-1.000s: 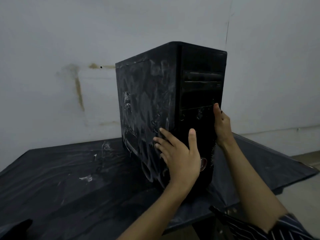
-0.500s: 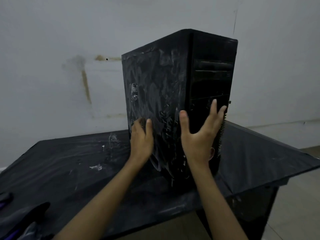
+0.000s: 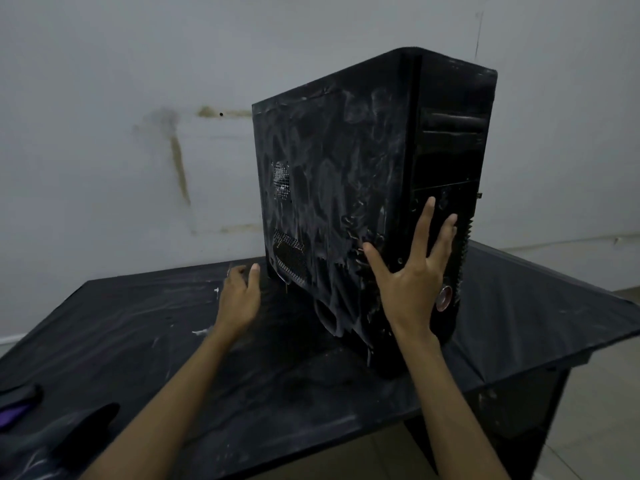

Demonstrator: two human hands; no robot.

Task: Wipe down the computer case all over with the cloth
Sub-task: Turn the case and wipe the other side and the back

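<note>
Case: The black case (image 3: 374,188) was pictured standing upright on the table (image 3: 156,348), toward its right half, with one front corner turned to the camera.
Side panel: The broad side panel (image 3: 322,209) was seen covered in whitish smears and streaks. Drips were gathered along its lower edge, and two mesh vents (image 3: 281,180) were shown near the rear.
Front: Drive bays were seen in the upper part of the front (image 3: 450,150), and a round reddish button (image 3: 445,294) was seen near the bottom.
Right hand: The right hand (image 3: 412,282) was laid flat against the case's near lower corner. Its fingers were spread straight over the front and its thumb was stretched onto the smeared side; nothing was grasped.
Left hand: The left hand (image 3: 239,299) was held low beside the rear bottom corner of the side panel, just above the table, with fingers loosely bent and nothing held. Whether the case was touched could not be told.
Bundle: A dark bundle (image 3: 62,434) with a purple patch was cut off by the lower left edge, well apart from the case; what it was could not be told.
Table: The top was seen draped in black and marked with white smears.
Wall: A pale wall (image 3: 104,81) with brown stains was shown behind.
</note>
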